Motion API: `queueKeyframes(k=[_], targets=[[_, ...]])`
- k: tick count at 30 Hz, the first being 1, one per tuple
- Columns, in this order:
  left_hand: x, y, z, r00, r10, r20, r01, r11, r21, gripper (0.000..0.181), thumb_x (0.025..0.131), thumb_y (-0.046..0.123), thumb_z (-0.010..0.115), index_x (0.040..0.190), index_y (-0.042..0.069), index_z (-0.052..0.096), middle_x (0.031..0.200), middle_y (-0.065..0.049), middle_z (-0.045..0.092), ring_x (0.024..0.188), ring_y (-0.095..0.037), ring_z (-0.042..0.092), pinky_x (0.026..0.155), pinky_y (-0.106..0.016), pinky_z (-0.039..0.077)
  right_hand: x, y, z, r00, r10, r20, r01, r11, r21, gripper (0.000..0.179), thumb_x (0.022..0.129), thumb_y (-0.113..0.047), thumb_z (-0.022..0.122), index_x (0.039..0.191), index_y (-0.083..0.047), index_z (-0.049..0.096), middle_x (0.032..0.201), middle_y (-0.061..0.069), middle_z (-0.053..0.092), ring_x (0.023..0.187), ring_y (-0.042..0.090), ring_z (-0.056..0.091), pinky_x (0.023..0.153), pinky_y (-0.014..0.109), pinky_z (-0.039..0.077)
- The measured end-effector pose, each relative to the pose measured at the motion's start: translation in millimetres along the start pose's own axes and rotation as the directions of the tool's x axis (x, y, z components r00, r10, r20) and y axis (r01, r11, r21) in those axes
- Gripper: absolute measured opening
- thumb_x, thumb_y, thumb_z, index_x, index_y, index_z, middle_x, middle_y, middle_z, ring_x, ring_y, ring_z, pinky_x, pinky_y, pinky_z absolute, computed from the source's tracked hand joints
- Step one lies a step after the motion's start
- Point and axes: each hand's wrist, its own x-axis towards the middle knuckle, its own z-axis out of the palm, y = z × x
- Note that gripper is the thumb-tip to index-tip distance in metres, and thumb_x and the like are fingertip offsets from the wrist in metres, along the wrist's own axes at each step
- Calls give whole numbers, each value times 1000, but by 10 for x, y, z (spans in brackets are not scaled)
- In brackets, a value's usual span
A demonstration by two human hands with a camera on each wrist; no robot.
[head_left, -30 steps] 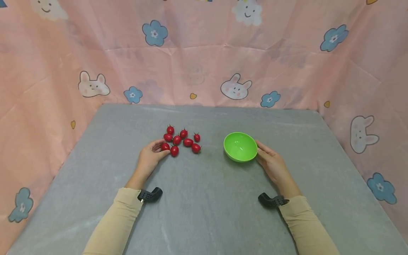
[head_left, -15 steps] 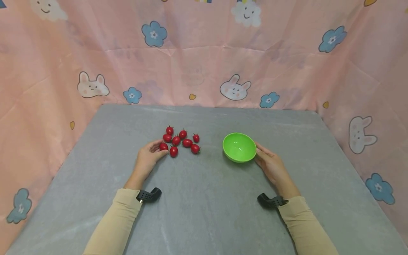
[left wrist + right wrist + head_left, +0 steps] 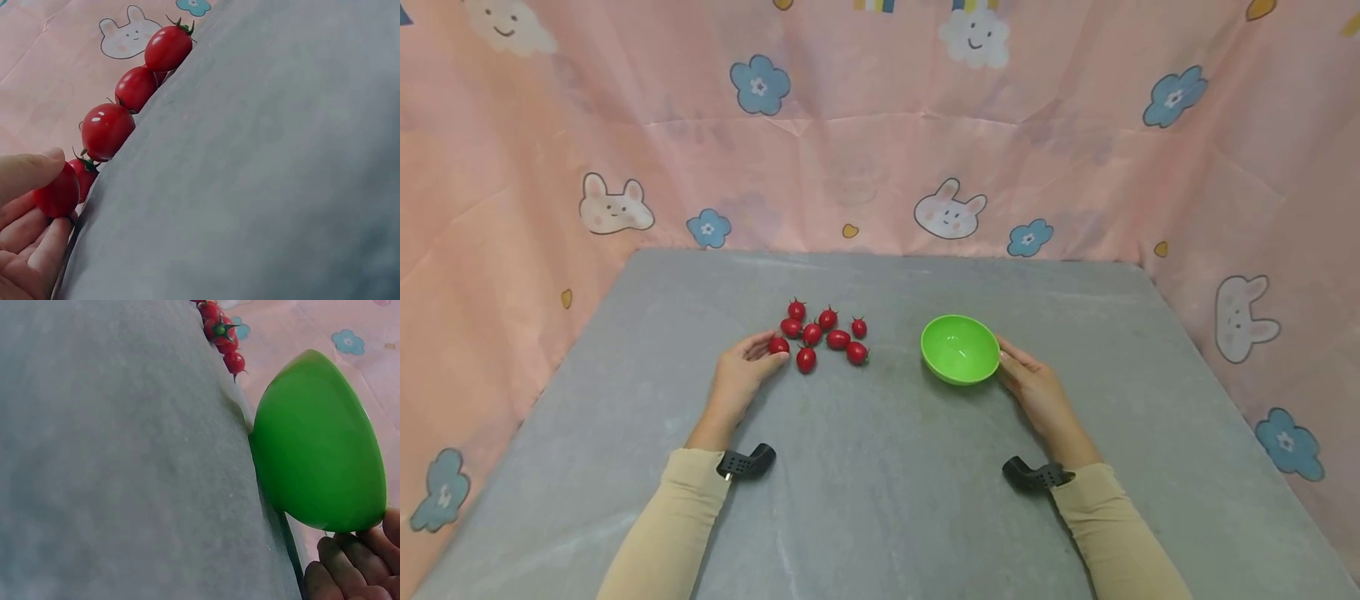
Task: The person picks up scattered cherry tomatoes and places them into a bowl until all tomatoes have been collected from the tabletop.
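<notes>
My left hand (image 3: 737,382) pinches a red cherry tomato (image 3: 57,192) between thumb and fingers, at the left side of a loose group of cherry tomatoes (image 3: 812,334). In the left wrist view the thumb lies over its top and the fingers sit beneath and behind it. Nearest to it is another cherry tomato (image 3: 806,360), a small gap to the right. A bright green bowl (image 3: 960,350) stands upright on the table, its visible inside bare. My right hand (image 3: 1037,390) grips that bowl by its right side, thumb near the rim and fingers low against the outer wall.
The grey table (image 3: 880,483) reaches back to a pink curtain (image 3: 880,133) printed with rabbits, clouds and flowers, which also hangs along both sides. Several tomatoes lie close together left of the bowl, most with green stems. Each wrist wears a black camera mount.
My left hand has drawn the pinched tomato slightly left, away from the nearby one. The right hand and bowl stay in place, while the head view shifts a little.
</notes>
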Motion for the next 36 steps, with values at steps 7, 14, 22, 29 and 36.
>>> queueKeyframes(k=[7,14,22,29,36], targets=[[-17,38,-11,1000,-23,0,23,1000,-20,59,88,16,76,141,4,54,146,-17,54,138,-27,50,113,-40,42,-13,4,24,1000,7,-27,-8,1000,-19,60,104,-36,49,153,-6,34,163,9,26,154,23,20,122,43,26],[-73,153,-27,999,-49,-2,48,998,-36,57,89,16,75,141,6,54,146,-12,55,136,-22,51,100,-18,50,-2,34,23,1000,4,-25,-5,1000,-20,59,104,-35,49,153,-6,35,163,8,28,153,22,22,122,41,27],[-119,423,-21,1000,-4,6,4,1000,7,59,88,27,76,141,10,56,145,-8,57,136,-20,52,110,-33,46,27,44,-11,1000,-11,-10,10,1000,-25,58,106,-35,47,154,-6,33,164,7,26,154,22,20,122,41,27],[-96,541,152,997,62,56,-63,998,11,56,88,25,76,139,10,58,143,-10,59,134,-22,55,112,-38,44,7,12,2,1000,-7,-6,7,1000,-20,56,106,-32,47,153,-7,34,164,6,27,154,21,20,122,40,27],[-96,584,374,987,108,123,-106,994,-25,55,89,18,75,139,6,56,143,-12,58,135,-24,53,112,-37,43,-14,13,-6,1000,-8,-8,8,1000,-11,54,106,-29,46,153,-5,34,163,7,27,154,22,20,122,41,26]])
